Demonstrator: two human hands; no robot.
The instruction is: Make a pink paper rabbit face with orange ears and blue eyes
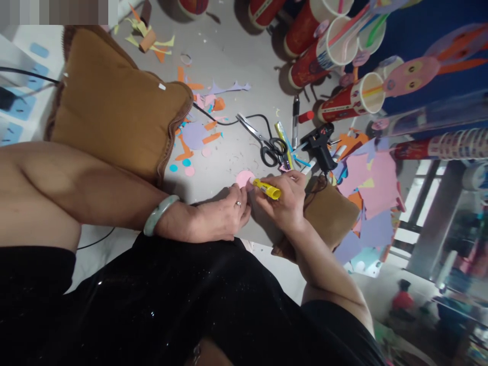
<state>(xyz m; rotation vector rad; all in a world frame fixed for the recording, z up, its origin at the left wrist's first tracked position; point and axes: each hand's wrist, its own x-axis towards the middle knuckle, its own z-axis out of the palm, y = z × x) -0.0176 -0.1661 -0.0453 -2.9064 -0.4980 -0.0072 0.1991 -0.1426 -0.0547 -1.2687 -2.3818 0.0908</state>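
Note:
A yellow glue stick (pixel 270 189) is gripped in my right hand (pixel 285 199), its pale tip touching a pink paper circle (pixel 244 179). The fingers of my left hand (pixel 224 213) pinch the lower edge of that circle against the grey table. Just beyond lie black-handled scissors (pixel 268 145), blades pointing to the upper left. To the left of the circle are a small pink disc (pixel 189 171), blue discs (pixel 186 162) and a larger purple circle (pixel 193 135).
A brown cushion (pixel 110 107) lies beside my left forearm, and another brown cushion (pixel 330 213) under my right. A black glue gun (pixel 321 145) with a cord rests near stacked coloured paper (pixel 375 178). Several red paper cups (pixel 341 104) stand at the back right. Scraps (pixel 152 43) are scattered around.

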